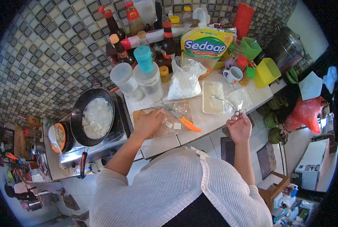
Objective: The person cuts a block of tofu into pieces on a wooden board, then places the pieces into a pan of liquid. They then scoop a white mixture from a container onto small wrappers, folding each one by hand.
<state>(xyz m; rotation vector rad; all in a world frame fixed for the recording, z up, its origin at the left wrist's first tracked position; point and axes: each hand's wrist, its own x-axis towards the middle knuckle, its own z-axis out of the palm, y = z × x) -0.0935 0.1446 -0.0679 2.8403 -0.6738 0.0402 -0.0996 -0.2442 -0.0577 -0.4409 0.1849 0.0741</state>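
My left hand (pixel 150 123) rests on the wooden cutting board (pixel 141 113), fingers bent down and together; what is under them is hidden. Beside its fingertips lie a knife with an orange handle (pixel 190 124) and small flat white squares (pixel 177 125). My right hand (pixel 240 126) pinches the handle end of a thin metal spoon (pixel 226 102). The spoon's far end reaches over a shallow cream tray (pixel 213 111) holding a white paste. Just beyond this hand, a clear plastic sheet or bag (pixel 240 98) lies on the counter.
On the stove at left stands a black pan (pixel 75 126) with white pieces in liquid, its handle pointing toward me. Behind the board are lidded plastic jars (pixel 149 85), a bag of white powder (pixel 184 85), a Sedaap pouch (pixel 205 45) and a mug (pixel 234 75).
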